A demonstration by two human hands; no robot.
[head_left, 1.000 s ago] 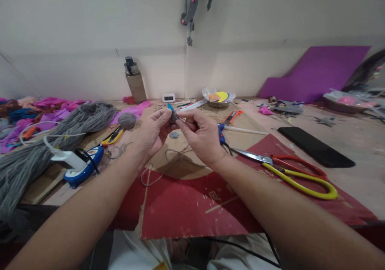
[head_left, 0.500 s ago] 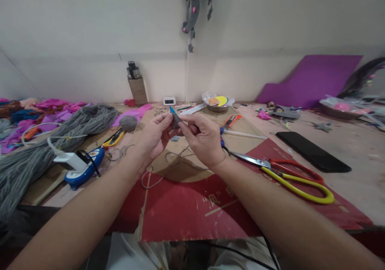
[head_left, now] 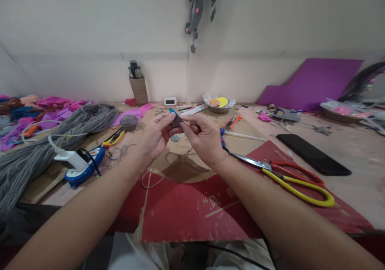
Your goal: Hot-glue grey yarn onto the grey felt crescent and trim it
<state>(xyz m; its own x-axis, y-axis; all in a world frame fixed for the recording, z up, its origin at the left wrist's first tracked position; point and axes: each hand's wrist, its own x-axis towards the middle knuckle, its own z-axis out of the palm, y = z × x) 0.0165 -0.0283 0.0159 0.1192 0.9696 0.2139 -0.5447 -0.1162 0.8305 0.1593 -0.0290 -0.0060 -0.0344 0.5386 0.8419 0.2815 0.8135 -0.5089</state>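
Observation:
A small dark grey piece of felt [head_left: 177, 121] is pinched between my two hands above the cardboard. My left hand [head_left: 158, 136] grips its left side with thumb and fingers. On the other side, my right hand [head_left: 206, 140] has thumb and forefinger closed on its edge. A blue pointed tip [head_left: 172, 111] shows just behind the felt; I cannot tell whether it belongs to it. Below the hands a grey thread [head_left: 180, 154] lies in loose loops, and a small grey scrap [head_left: 175, 138] rests on the cardboard [head_left: 192, 176].
Scissors [head_left: 282, 174] with red and yellow handles lie right of my right wrist, near a black phone [head_left: 313, 154]. Left are a blue power strip [head_left: 87, 170], a yellow cutter [head_left: 114, 137], a yarn ball [head_left: 128, 122] and a grey yarn hank [head_left: 87, 119]. A bowl [head_left: 219, 109] stands behind.
The felt piece has tilted slightly between my fingers, and more of its dark face shows. Both hands keep their grip; the view has shifted a little.

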